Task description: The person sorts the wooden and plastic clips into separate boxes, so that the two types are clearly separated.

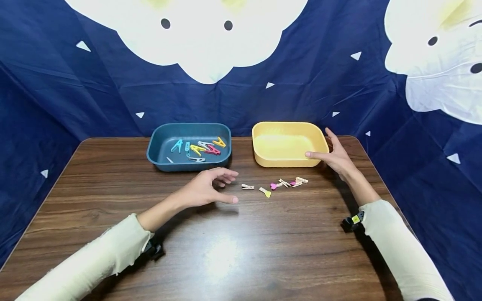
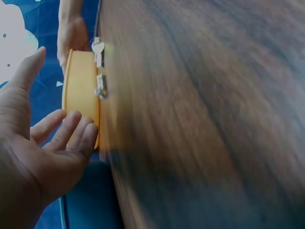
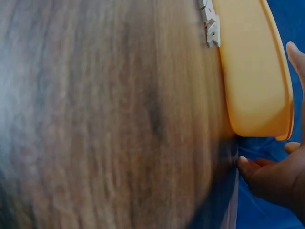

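My left hand [image 1: 205,188] hovers over the table in front of the teal bin [image 1: 180,167], thumb and fingers spread with nothing between them. A small wooden clothespin [image 1: 247,187] lies just right of its fingertips. Beside it on the table is a clothespin with a yellow heart [image 1: 265,192]. Farther right, several more wooden clothespins [image 1: 284,183] lie loosely grouped, some with pink hearts. My right hand [image 1: 336,158] is at the right end of the yellow bin [image 1: 278,162], its thumb and fingers spread wide around that end. In the right wrist view its fingers [image 3: 267,174] hold nothing.
Inside the teal bin lie several plastic clothespins, among them a yellow clothespin [image 1: 196,149], a red clothespin [image 1: 212,150] and a blue clothespin [image 1: 177,145]. Both bins stand at the back edge of the wooden table [image 1: 286,251], against a dark blue curtain [image 1: 188,100].
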Motion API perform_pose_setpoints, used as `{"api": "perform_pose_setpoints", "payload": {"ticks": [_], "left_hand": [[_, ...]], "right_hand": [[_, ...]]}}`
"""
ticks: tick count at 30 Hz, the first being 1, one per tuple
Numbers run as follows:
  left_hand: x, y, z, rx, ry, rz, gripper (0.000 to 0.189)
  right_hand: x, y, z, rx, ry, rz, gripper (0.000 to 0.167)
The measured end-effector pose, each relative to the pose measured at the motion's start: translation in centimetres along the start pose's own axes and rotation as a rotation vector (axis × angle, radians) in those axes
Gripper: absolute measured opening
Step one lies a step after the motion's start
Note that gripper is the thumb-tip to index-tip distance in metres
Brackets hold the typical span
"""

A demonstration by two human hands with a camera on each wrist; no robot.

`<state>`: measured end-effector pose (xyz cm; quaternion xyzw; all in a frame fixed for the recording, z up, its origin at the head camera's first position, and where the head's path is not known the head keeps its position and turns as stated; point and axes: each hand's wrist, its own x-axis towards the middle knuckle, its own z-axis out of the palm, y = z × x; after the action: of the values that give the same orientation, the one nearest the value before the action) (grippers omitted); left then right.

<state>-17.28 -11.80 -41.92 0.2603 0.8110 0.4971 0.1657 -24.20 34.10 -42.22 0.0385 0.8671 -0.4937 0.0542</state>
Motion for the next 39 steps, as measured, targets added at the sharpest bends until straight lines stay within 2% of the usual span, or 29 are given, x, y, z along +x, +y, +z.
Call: {"api": "perform_pose_setpoints", "payload": {"ticks": [5, 11, 18, 19, 24, 25, 26, 31, 33, 39], "left_hand": [[1.1, -0.2, 1.2, 0.072, 0.005, 0.002, 0.073], [2.5, -0.6, 2.0, 0.140, 0.024, -0.034, 0.070], [3.6, -0.6, 2.5, 0.137, 0.004, -0.047, 0.068], [3.8, -1.0, 2.6, 0.144, 0.005, -0.032, 0.067], [4.3, -1.1, 2.8, 0.141, 0.004, -0.015, 0.064], [4.5, -1.7, 2.9, 0.149, 0.011, 0.003, 0.062], [4.4, -1.2, 2.9, 0.142, 0.007, -0.012, 0.062], [4.6, -1.1, 3.2, 0.151, 0.014, -0.043, 0.058], [4.4, -0.5, 3.3, 0.148, 0.014, -0.071, 0.058], [4.4, -0.5, 3.5, 0.177, 0.035, -0.064, 0.049]], "right_hand": [[0.4, 0.4, 0.0, 0.031, -0.024, -0.022, 0.135], [0.9, 0.5, 0.5, 0.096, -0.047, -0.047, 0.138], [1.2, 0.3, 0.9, 0.107, -0.060, -0.072, 0.140], [1.2, 0.3, 0.9, 0.116, -0.060, -0.076, 0.140], [1.3, 0.1, 0.9, 0.139, -0.051, -0.083, 0.137], [1.4, 0.1, 0.9, 0.135, -0.049, -0.085, 0.137], [1.4, 0.1, 0.8, 0.134, -0.051, -0.086, 0.136], [1.5, 0.1, 0.6, 0.123, -0.073, -0.075, 0.137], [1.4, 0.1, 0.6, 0.117, -0.078, -0.067, 0.139], [1.4, 0.2, 0.9, 0.054, -0.071, -0.033, 0.144]]}}
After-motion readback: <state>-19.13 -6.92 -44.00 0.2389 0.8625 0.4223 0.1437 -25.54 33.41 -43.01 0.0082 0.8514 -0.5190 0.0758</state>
